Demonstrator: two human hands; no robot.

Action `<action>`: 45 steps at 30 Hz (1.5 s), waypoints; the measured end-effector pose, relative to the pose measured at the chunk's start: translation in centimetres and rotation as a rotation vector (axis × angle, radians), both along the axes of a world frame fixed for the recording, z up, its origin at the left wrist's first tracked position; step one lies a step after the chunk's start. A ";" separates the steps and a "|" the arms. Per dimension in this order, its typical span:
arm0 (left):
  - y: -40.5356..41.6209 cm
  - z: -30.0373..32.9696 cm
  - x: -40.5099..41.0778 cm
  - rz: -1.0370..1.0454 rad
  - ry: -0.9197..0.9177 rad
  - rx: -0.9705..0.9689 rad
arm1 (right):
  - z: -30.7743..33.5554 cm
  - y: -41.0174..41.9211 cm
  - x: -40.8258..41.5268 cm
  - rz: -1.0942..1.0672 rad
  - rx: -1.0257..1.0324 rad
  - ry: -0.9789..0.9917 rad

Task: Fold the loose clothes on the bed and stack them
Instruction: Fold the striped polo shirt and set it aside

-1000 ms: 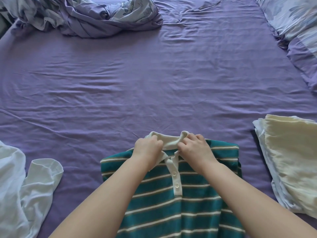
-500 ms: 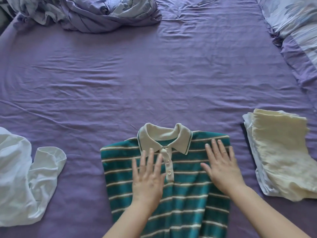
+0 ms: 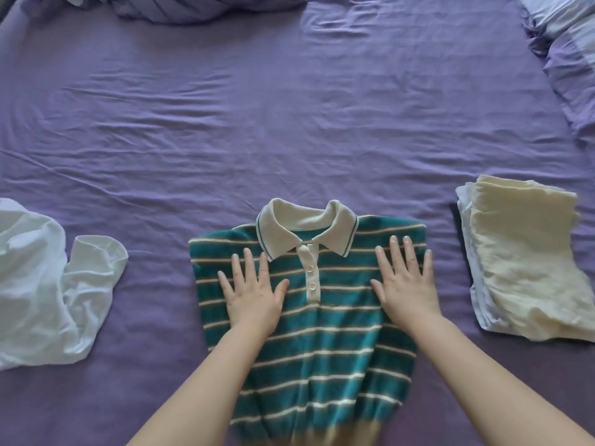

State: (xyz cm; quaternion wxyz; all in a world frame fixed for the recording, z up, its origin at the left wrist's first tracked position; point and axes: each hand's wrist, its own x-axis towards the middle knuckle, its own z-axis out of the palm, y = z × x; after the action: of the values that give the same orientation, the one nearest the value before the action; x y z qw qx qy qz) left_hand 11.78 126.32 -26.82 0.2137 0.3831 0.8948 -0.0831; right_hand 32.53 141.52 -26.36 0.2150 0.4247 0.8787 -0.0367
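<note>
A green polo shirt (image 3: 325,342) with cream stripes and a cream collar lies flat on the purple bed sheet (image 3: 289,123), collar pointing away from me, sides folded in. My left hand (image 3: 252,292) lies flat on its left chest with fingers spread. My right hand (image 3: 405,283) lies flat on the right chest, fingers straight. To the right sits a stack of folded clothes (image 3: 528,262), cream on top and white beneath. A loose white garment (image 3: 48,284) lies crumpled on the left.
A rumpled purple duvet (image 3: 199,8) is bunched at the far edge of the bed. A patterned pillow (image 3: 566,43) lies at the far right corner.
Both hands let go of the collar and came down flat onto the shirt's chest, then slid apart to the sides. The collar now lies spread open.
</note>
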 end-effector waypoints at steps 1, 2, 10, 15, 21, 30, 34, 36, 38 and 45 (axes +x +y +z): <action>-0.8 0.4 1.5 -0.035 -0.006 0.032 | 0.2 -2.0 0.0 0.047 0.005 0.048; -1.7 0.7 3.1 -0.076 -0.019 0.051 | 0.4 -4.1 0.0 0.087 -0.005 0.100; -12.9 2.8 13.0 -0.416 -0.140 -0.006 | 1.5 -19.9 3.8 0.157 -0.168 0.226; -19.4 3.4 13.8 -0.567 -0.186 -0.097 | 2.0 -25.2 7.9 0.283 -0.264 0.224; -21.4 3.0 12.6 -0.794 -0.201 -0.085 | 2.2 -24.9 9.9 0.436 -0.360 0.218; -17.3 3.5 8.4 -0.415 -0.486 0.141 | 2.6 -19.6 6.7 -0.119 -0.624 0.500; -13.0 3.7 5.0 0.433 -0.708 0.334 | 2.5 -16.0 4.5 -0.634 -0.565 0.722; -11.8 3.7 3.9 0.534 -0.852 0.335 | 2.7 -15.1 4.0 -0.662 -0.574 0.790; -11.7 3.8 3.5 0.441 -0.911 0.273 | 3.0 -15.1 4.0 -0.509 -0.577 0.784; -13.0 2.3 4.4 0.189 -0.660 0.109 | 2.8 -18.1 5.5 0.115 -0.293 0.236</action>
State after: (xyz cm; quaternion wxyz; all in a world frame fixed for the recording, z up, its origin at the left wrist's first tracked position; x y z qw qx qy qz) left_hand 16.18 113.27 -24.51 0.4776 0.3157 0.8120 0.1134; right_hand 38.03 123.37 -23.60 0.1717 0.3310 0.9058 -0.2013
